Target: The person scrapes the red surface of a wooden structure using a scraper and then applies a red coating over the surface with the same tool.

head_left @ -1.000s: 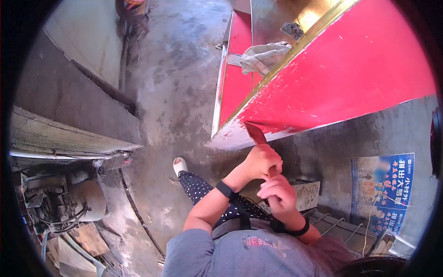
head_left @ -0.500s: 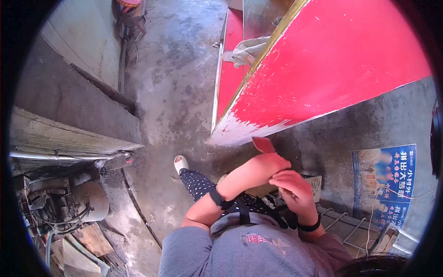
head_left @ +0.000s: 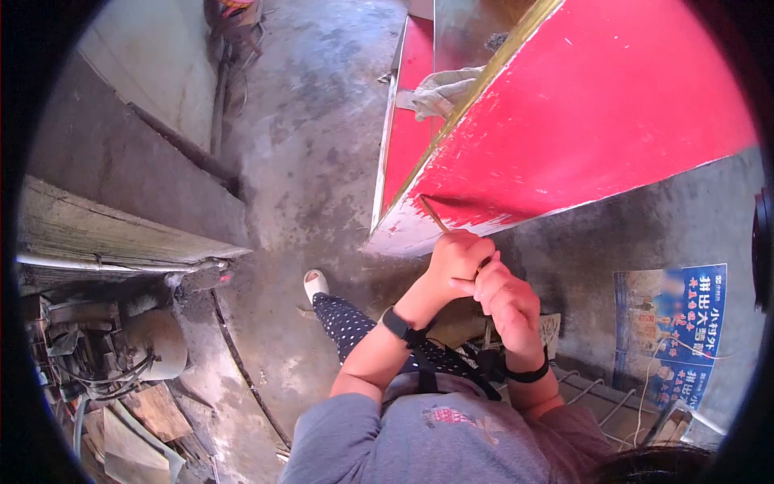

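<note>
My left hand [head_left: 458, 256], a dark watch on its wrist, is closed around a thin flat-bladed scraper [head_left: 435, 216]. The blade is seen nearly edge-on, and its tip meets the red surface of a large panel [head_left: 580, 105]. My right hand [head_left: 508, 300], with a black band on the wrist, is closed at the rear end of the scraper, pressed against my left hand. A dark handle end shows between the hands; the rest of the handle is hidden. Along the panel's near corner, a pale, scraped strip [head_left: 395, 234] borders the red coating.
A grey cloth [head_left: 443, 90] hangs over the panel's wooden edge. A blue poster [head_left: 673, 335] lies to the right, near a metal rack [head_left: 601, 397]. At left are a concrete ledge [head_left: 137, 222], machinery [head_left: 105, 347] and wooden boards [head_left: 157, 418]. The concrete floor [head_left: 298, 161] runs ahead.
The scraper has turned from showing its flat red-tinted blade to nearly edge-on, and its tip has moved up-left onto the panel. My right hand has closed in behind my left.
</note>
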A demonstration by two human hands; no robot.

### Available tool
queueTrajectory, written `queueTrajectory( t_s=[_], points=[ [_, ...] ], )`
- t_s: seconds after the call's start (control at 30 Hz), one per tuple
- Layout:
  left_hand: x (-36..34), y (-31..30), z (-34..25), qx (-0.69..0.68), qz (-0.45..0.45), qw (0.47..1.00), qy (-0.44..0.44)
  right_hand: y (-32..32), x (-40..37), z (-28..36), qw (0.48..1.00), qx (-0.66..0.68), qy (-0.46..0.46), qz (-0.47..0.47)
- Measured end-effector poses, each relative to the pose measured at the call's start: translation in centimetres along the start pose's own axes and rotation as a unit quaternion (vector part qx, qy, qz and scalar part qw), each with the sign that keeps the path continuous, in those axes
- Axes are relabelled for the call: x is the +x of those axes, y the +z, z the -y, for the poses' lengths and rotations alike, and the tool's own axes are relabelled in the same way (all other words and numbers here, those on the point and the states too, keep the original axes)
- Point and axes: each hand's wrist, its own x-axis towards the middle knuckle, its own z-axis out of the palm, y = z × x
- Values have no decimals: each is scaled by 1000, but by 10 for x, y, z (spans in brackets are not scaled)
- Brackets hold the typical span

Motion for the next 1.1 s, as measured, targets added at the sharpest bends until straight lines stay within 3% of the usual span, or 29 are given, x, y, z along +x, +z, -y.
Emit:
queueTrajectory(
  t_s=[0.1,0.27,0.37,0.6,0.77,0.83,0.9,0.93,0.97,1.1],
  points=[
    [-5,3,9,12,-25,999,18,1,7,2,999,-25,28,-4],
    [-18,12,24,14,-74,997,33,-3,12,-7,991,-98,58,70],
    [-34,19,53,29,-95,995,30,-11,12,-38,987,-126,37,93],
    [-49,19,55,45,-68,997,0,-11,-6,-52,986,-145,32,75],
    [-35,12,35,13,-69,997,44,9,-5,-30,991,-123,3,56],
    [-36,12,38,15,-55,997,45,13,-2,-31,993,-119,-17,7],
    [-55,18,60,-58,-21,998,-4,-2,-3,-72,987,-155,35,3],
    [-71,26,79,44,-15,999,10,-7,-4,-89,978,-190,85,-5],
    [-73,29,92,148,-12,988,30,-9,0,-94,978,-192,77,-6],
    [-54,20,64,64,-37,997,6,1,6,-62,983,-173,54,9]
  ],
)
